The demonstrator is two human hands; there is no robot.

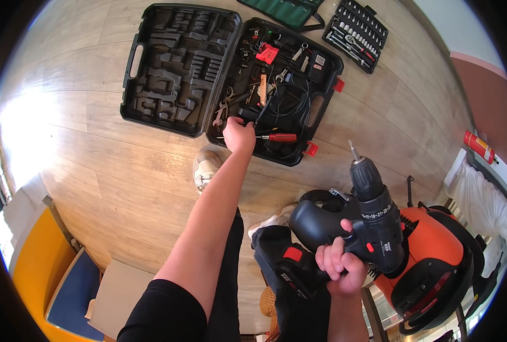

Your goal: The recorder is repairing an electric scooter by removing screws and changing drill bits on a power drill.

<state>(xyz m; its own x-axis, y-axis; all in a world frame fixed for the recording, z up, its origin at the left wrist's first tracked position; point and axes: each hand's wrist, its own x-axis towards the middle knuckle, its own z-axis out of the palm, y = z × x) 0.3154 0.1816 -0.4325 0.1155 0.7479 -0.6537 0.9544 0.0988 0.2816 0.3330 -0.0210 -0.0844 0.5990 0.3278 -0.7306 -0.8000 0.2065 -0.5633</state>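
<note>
My left hand (239,135) reaches into the open black tool case (331,74), fingers curled at its lower left among dark tools and wrenches (219,114), beside a red-handled screwdriver (282,137). What its fingers grip is hidden. My right hand (340,265), at lower right, grips a black cordless drill (377,219) by the handle, with a bit in the chuck pointing up and forward. The case's left half (179,71) is a moulded tray of mostly vacant slots.
A socket set (356,35) and green tool roll (279,11) lie beyond the case. An orange-black machine (441,251) stands at right, near a red extinguisher (478,145). Yellow and blue furniture (74,290) is at lower left. My shoe (206,168) is just below the case.
</note>
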